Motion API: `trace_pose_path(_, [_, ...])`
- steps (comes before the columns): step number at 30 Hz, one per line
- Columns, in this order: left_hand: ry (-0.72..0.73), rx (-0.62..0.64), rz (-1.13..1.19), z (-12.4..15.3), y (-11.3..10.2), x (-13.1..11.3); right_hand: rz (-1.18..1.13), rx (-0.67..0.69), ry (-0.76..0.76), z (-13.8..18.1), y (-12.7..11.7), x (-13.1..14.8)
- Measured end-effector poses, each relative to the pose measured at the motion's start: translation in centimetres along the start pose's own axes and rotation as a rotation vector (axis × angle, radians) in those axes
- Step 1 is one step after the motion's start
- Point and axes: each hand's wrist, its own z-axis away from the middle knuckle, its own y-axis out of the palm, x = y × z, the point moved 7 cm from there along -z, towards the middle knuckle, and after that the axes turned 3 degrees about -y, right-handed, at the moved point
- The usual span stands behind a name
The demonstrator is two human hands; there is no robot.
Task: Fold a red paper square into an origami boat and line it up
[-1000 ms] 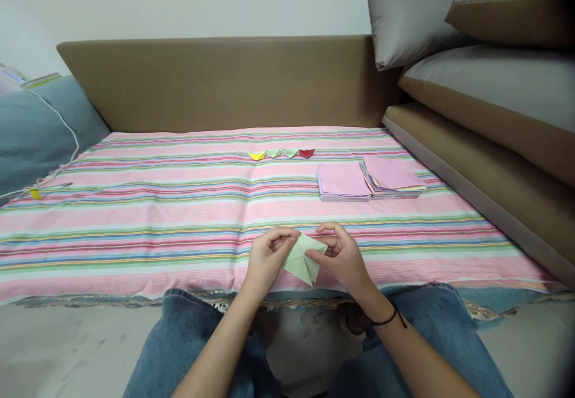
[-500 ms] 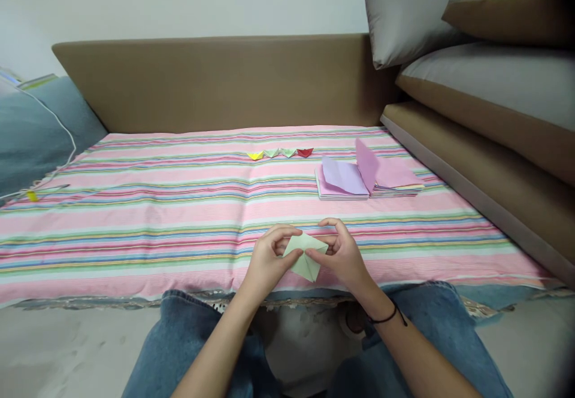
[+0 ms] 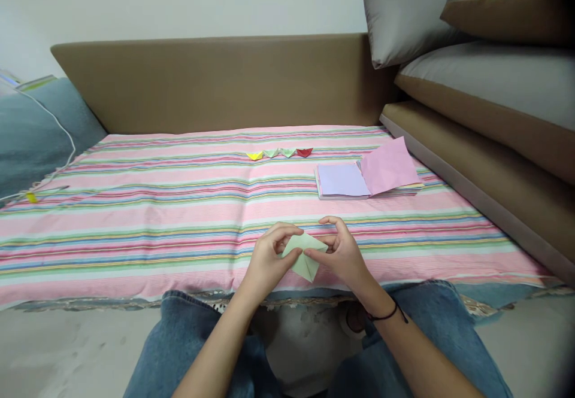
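Note:
Both my hands pinch a pale green folded paper (image 3: 304, 259) over the near edge of a pink striped cloth (image 3: 179, 206). My left hand (image 3: 268, 261) grips its left side with thumb and fingers closed. My right hand (image 3: 341, 254) pinches the right side, a black band on its wrist. Farther back on the cloth lies a row of small folded paper pieces (image 3: 279, 153): yellow, two pale green, red. Right of them sit two stacks of coloured paper sheets (image 3: 344, 181), with a pink top sheet (image 3: 389, 164) lifted and curling over the right stack.
The cloth covers a low brown couch with a backrest (image 3: 215, 81). Grey and brown cushions (image 3: 485, 75) pile up at the right. A teal cushion with a white cable (image 3: 58, 125) lies at the left. My knees in blue jeans are below the cloth's edge.
The top pink sheet on the left stack has flipped up and blown over to the right stack, uncovering a lilac sheet. My hands have kept hold of the green paper, shifting only slightly.

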Motion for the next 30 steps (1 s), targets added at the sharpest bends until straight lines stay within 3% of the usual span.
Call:
trace_pose_path(8, [0.016, 0.013, -0.002, -0.1, -0.5, 0.0, -0.032, -0.024, 0.018, -0.1, -0.9, 0.5])
trace_pose_path(18, [0.006, -0.008, 0.041, -0.2, -0.9, 0.2, -0.117, 0.097, 0.044, 0.0, -0.3, 1.5])
trace_pose_path(22, [0.005, 0.009, 0.019, 0.1, -0.2, 0.4, 0.011, 0.129, 0.064, 0.0, -0.7, 1.2])
trace_pose_path(30, [0.028, 0.155, -0.008, 0.7, 2.1, 0.0, 0.164, 0.163, -0.059, -0.1, 0.3, 0.9])
